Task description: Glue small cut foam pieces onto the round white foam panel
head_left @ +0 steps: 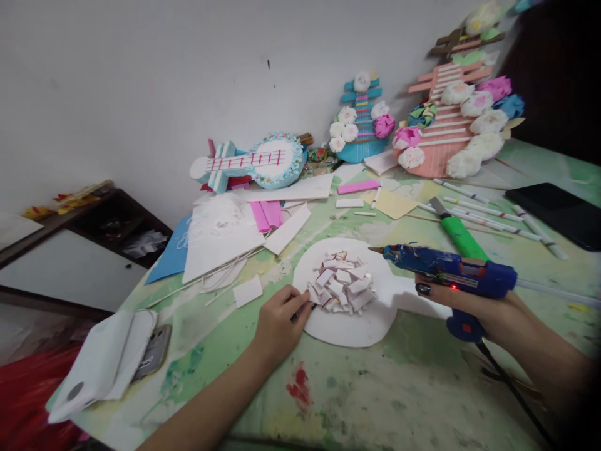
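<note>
My right hand (500, 313) is wrapped round a blue hot glue gun (451, 269), its red light lit and its nozzle pointing left over the card. A clear glue stick (558, 293) sticks out of its back. Flat on the table lies a white banjo-shaped card cutout (350, 329), its neck toward the right. Heaped on its round part are many small folded white card pieces (340, 285). My left hand (282, 319) rests at the cutout's left edge, fingers curled together and fingertips against the heap. Whatever they pinch is hidden.
A green-handled cutter (462, 238), markers (483, 216) and a black phone (558, 213) lie at the right. Decorated model instruments (361, 125) stand along the wall. White sheets (220, 238) and a grey phone (154, 351) are at the left. The glue gun's cord (511, 388) trails at lower right.
</note>
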`<state>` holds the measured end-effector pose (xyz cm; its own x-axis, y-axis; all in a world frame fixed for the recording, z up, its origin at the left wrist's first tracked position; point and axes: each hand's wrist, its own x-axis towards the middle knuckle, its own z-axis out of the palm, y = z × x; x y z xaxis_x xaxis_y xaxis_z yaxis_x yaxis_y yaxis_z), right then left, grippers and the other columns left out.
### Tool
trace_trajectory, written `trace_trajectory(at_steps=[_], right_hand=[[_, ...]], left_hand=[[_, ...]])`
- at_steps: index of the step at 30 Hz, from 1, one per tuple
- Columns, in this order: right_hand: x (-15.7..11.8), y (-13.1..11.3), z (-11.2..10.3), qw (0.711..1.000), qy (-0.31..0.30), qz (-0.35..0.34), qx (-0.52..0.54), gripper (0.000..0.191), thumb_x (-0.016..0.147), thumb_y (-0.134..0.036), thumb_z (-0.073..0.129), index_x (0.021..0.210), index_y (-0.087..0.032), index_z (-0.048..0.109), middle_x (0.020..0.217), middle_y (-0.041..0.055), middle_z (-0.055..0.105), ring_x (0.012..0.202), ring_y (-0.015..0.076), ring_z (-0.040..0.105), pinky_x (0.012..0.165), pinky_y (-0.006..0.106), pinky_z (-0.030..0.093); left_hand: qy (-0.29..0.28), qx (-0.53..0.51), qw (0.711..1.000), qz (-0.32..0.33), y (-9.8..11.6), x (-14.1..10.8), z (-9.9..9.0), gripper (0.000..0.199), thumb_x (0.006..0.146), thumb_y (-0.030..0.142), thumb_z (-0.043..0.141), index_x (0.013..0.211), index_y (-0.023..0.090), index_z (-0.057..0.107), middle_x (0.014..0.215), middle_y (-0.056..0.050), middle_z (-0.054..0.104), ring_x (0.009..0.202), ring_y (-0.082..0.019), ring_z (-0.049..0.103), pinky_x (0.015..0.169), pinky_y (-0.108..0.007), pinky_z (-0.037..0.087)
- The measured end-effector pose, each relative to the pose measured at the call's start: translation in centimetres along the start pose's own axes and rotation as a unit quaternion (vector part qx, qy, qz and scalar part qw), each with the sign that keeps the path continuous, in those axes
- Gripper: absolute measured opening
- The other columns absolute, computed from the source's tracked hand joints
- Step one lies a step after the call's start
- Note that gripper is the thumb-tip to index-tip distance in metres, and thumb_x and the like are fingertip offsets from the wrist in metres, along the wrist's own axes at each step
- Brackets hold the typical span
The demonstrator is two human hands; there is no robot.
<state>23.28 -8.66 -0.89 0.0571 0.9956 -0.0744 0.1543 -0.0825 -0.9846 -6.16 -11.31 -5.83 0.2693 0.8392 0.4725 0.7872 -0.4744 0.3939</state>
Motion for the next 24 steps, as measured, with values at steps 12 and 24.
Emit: trace_trajectory(at_steps=[12, 24], right_hand=[[-0.16, 0.01, -0.35, 0.999, -0.03, 0.018, 0.018, 0.029, 0.047, -0.043, 0.079, 0.072, -0.029, 0.073, 0.075, -0.0008, 0.072, 0.079, 0.0246, 0.065, 0.062, 0.026, 0.051], [-0.39, -0.57, 0.04, 0.996, -0.035, 0.059, 0.047, 0.037, 0.045, -0.041, 0.081, 0.078, -0.026, 0.074, 0.081, 0.0021, 0.073, 0.088, 0.0308, 0.065, 0.074, 0.037, 0.054]], left_hand=[[0.041, 0.035, 0.997, 0.047, -0.05, -0.19, 0.13, 0.017, 0.079, 0.014, 0.057, 0.089, 0.019, 0.069, 0.086, -0.006, 0.065, 0.075, -0.014, 0.058, 0.067, -0.026, 0.049], [-0.033, 0.046, 0.996, 0.072, 0.52, -0.33, -0.01, 0.028, 0.078, 0.013, 0.051, 0.103, 0.017, 0.065, 0.102, -0.011, 0.061, 0.08, -0.016, 0.054, 0.069, -0.029, 0.05]])
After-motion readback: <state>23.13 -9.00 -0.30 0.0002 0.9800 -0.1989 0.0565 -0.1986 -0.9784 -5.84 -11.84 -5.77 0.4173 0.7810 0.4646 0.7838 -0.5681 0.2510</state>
